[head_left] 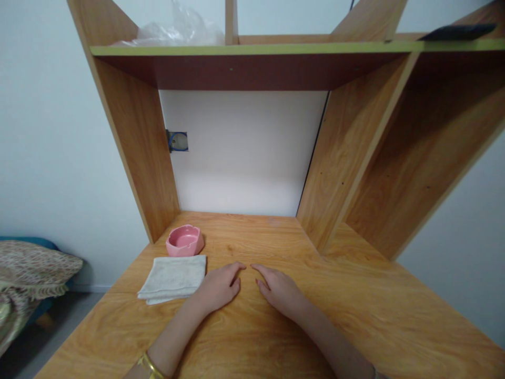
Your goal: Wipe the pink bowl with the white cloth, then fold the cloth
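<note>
My left hand (220,286) rests on the wooden desk, palm down, with its thumb apart from the fingers and nothing held. Facing it across a small gap lies my right hand (278,289), also bare, its thumb and fingers apart. Just left of my left hand is a folded pale grey cloth (173,276); whether the hand touches its edge I cannot tell. Behind the cloth stands a pink ashtray (179,252) with notches in its rim.
Wooden side panels (136,152) and a green-edged shelf (252,49) frame the desk (355,316). Clear plastic (177,29) and a dark object (457,32) lie on the shelf. An uncovered wall socket box (178,141) shows at the back. A fringed cover (31,268) drapes over furniture at left.
</note>
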`<state>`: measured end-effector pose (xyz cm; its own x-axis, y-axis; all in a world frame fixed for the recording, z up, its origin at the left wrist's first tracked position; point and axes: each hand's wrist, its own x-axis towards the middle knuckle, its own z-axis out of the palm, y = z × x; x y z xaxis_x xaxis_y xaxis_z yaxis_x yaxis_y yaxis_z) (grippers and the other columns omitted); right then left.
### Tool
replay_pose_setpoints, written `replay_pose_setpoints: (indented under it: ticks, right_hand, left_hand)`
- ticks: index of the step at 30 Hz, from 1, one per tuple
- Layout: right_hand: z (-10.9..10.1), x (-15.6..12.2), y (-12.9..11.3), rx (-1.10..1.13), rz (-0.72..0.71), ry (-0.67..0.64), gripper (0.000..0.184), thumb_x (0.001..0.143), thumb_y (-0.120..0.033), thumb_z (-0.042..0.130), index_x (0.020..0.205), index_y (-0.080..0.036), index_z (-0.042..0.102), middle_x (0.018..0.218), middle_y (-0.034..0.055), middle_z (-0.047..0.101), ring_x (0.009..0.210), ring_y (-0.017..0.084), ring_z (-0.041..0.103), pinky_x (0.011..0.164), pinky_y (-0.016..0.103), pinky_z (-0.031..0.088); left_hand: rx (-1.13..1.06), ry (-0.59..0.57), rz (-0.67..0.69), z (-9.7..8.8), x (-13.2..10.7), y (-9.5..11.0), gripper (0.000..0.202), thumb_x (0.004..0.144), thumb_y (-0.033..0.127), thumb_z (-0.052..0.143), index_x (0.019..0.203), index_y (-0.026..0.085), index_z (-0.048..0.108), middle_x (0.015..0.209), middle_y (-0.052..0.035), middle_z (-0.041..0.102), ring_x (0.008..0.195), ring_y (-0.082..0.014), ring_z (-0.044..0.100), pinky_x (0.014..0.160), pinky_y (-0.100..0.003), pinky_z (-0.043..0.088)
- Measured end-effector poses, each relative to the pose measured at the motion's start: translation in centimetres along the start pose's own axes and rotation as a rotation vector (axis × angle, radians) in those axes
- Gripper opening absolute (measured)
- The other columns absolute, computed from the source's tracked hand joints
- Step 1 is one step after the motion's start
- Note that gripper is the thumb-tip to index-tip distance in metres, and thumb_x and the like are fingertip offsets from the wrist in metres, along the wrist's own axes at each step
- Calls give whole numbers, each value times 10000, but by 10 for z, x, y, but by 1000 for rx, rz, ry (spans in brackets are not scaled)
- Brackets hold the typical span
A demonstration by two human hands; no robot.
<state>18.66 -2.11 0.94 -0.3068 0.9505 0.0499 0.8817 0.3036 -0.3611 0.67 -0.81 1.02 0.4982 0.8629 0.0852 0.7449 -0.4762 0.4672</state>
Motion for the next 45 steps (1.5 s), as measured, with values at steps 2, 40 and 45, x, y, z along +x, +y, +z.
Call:
replay_pose_setpoints:
  ticks: [2, 40, 45]
  right_hand:
    - [0, 0, 0, 9, -2, 2, 425, 805, -209, 360, 1215, -147, 453, 1168, 106, 551, 1042, 199, 519, 875, 309, 368]
    - [-1, -2, -21, 83, -87, 85, 87, 713, -277, 506, 733, -211, 558, 666, -24, 594, 629, 110, 525, 565, 199, 308]
    - [-1, 5, -6, 30, 51, 112, 55, 703, -221, 474, 688, -205, 525, 635, -25, 593, 597, 112, 525, 531, 202, 278]
  left_hand:
    - [3, -3, -9, -2, -1, 3, 372, 785, 225, 414, 1156, 229, 449, 1052, -32, 593, 939, -182, 553, 807, -274, 396]
    - [-318, 247, 71, 4, 5, 11, 329, 689, 114, 454, 987, 196, 342, 919, -20, 413, 706, -121, 471, 673, -255, 418]
    - [-141, 537, 62, -14, 5, 0, 217, 771, 222, 423, 983, 181, 397, 958, -63, 417, 906, -209, 448, 791, -352, 381]
